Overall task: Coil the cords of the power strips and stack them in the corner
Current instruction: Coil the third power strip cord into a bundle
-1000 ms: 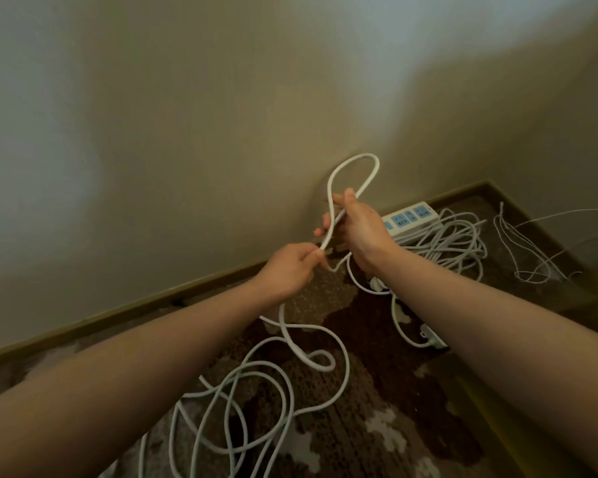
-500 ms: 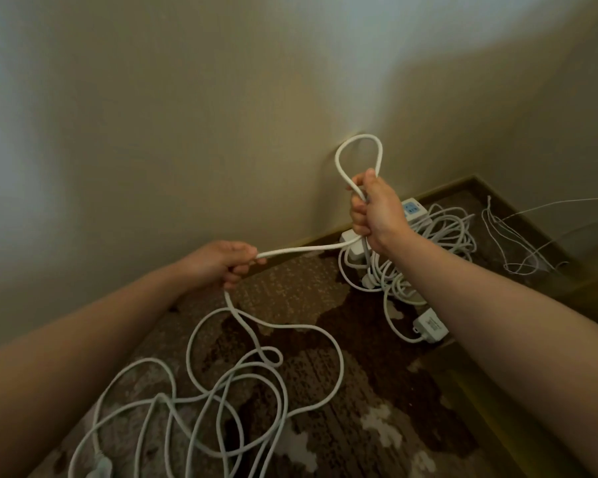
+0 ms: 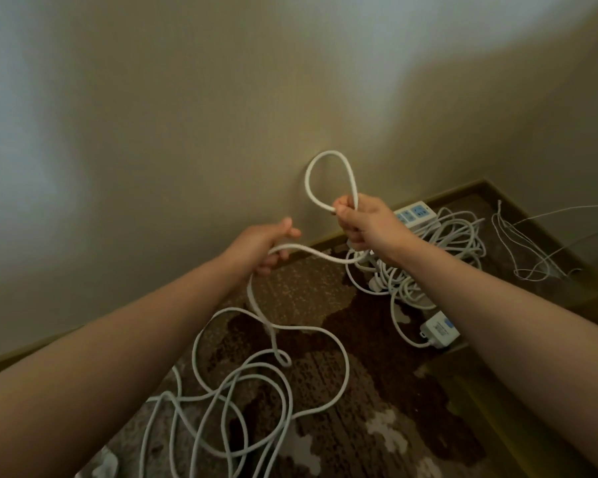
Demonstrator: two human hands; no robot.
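Observation:
My right hand [image 3: 368,225] is closed around a white cord [image 3: 325,257], and a loop of it stands up above my fist. My left hand [image 3: 266,246] holds the same cord loosely a short way to the left, fingers partly spread. From there the cord drops to a loose tangle [image 3: 242,401] on the carpet. By the wall, behind my right hand, lies a white power strip with blue sockets [image 3: 414,212] on a pile of coiled cord [image 3: 445,250]. A small white power block [image 3: 440,329] lies beside my right forearm.
Thin white wires [image 3: 528,250] lie in the floor corner at the right. A brown skirting board [image 3: 456,193] runs along both walls. The patterned brown carpet [image 3: 370,426] fills the lower view. A dark ledge [image 3: 490,408] runs along the lower right.
My left hand has moved right, closer to my right hand, so the stretch of cord between them now sags. The loop above my right fist has stayed.

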